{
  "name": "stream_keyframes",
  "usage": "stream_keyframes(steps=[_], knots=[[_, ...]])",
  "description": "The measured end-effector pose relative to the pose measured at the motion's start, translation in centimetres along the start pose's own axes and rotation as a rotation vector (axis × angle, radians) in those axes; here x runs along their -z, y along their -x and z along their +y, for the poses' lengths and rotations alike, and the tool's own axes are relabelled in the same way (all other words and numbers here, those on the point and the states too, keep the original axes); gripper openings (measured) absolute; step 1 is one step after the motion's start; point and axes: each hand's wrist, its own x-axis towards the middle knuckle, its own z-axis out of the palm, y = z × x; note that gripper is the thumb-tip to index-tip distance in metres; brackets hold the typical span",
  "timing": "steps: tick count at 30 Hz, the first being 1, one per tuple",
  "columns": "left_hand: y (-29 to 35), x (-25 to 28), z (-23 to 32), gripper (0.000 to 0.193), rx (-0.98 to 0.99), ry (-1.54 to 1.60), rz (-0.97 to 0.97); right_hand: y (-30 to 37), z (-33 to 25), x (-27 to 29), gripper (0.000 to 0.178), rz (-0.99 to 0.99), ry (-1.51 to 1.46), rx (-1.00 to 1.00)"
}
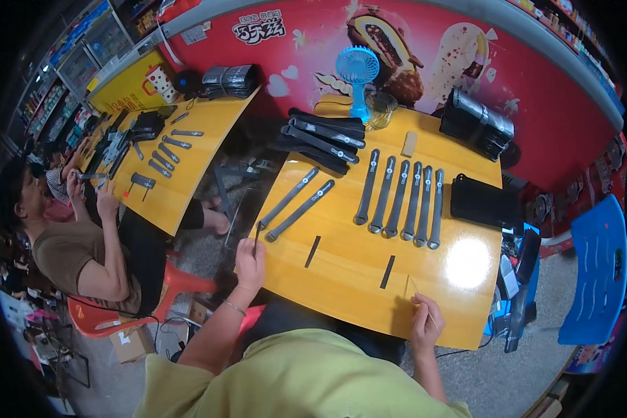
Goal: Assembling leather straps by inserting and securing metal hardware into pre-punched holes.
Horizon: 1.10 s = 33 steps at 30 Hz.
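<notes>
My left hand, at the table's left edge, is closed on a thin dark strip that points upward. My right hand, near the front right, pinches a thin pale sliver; its exact kind is too small to tell. Between my hands, two short black strips lie apart on the yellow table. Beyond my left hand lie two long grey straps with rounded ends and white print. Farther right, several similar straps form a row.
A pile of dark straps, a blue fan, a glass jar and a tan block stand or lie farther back. Black bundles occupy the right side. A blue chair is at right; a co-worker sits at left.
</notes>
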Motion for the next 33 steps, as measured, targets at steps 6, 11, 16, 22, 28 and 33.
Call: stream_keyframes(steps=[6,11,16,22,28,33], knots=[[-0.3,0.0,0.1,0.017,-0.023,0.0,-0.012,-0.2,0.5,-0.1,0.016,0.014,0.021,0.077],[-0.3,0.1,0.0,0.017,-0.026,-0.011,-0.009,0.1,0.9,-0.1,0.016,0.02,0.03,0.097],[-0.2,0.2,0.6,0.019,0.017,-0.009,-0.003,0.2,0.3,-0.1,0.016,0.006,0.032,0.07],[-0.1,0.1,0.2,0.02,-0.071,-0.034,0.031,0.1,0.5,-0.2,0.017,0.037,0.039,0.094],[-0.3,-0.1,0.4,0.022,0.006,0.023,0.023,0.6,0.8,0.4,0.022,0.048,-0.082,0.062],[0.1,0.3,-0.1,0.024,-0.05,0.083,0.034,0.5,1.0,0.2,0.024,0.142,-0.153,0.154]])
